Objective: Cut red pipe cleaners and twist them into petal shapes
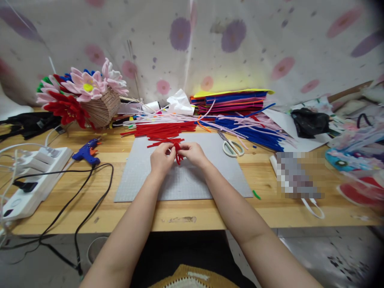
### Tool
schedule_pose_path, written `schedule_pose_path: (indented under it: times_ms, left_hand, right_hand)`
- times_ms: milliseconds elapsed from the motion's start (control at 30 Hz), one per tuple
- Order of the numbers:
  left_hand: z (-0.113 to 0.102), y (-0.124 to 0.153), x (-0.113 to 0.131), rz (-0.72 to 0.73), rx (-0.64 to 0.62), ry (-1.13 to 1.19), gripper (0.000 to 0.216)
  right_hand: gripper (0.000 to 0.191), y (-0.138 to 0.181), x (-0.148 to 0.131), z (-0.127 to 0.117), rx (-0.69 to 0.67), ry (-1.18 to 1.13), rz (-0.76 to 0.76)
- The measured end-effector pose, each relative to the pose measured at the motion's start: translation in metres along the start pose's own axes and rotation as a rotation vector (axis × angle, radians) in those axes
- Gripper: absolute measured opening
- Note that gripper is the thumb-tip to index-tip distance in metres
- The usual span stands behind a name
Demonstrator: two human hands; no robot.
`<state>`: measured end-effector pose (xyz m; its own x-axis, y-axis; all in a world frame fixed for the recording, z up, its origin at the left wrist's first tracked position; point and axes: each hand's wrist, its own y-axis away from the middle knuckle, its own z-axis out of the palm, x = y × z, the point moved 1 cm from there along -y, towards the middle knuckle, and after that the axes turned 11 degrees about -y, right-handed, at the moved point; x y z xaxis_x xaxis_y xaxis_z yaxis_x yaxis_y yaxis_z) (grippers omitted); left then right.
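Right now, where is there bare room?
The grey mat is bare in front of the red piece, between the forearms; the table is mostly bare between mat and glue gun. Farther back, red stems and blue stems crowd it.

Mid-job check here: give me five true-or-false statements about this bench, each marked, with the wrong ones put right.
1. The left hand and right hand both hold the red piece. True.
2. The scissors lie to the left of both hands. False: the scissors lie to the right.
3. The glue gun lies near the white power strip. True.
4. The flower basket stands at the right end of the table. False: the flower basket stands toward the left.
5. Loose red strips lie beyond the hands. True.
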<state>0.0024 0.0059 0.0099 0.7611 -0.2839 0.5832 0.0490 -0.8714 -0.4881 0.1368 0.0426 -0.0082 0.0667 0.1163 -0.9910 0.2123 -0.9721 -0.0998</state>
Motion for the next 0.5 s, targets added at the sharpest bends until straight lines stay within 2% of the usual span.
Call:
schedule_pose_path:
  times_ms: [133,333,500]
  left_hand:
    - [-0.002,0.0,0.001,-0.021,0.002,0.047,0.018]
    - [0.01,-0.005,-0.007,-0.304,-0.016,0.536,0.017]
    - [0.01,-0.004,-0.007,-0.294,0.062,0.513,0.017]
  right_hand:
    - [0.014,0.001,-0.002,0.0,-0.025,0.024,-0.011]
    - [0.018,0.007,-0.011,0.003,-0.224,-0.267,0.146]
    - [0.02,0.007,-0.01,0.008,-0.219,-0.323,0.106]
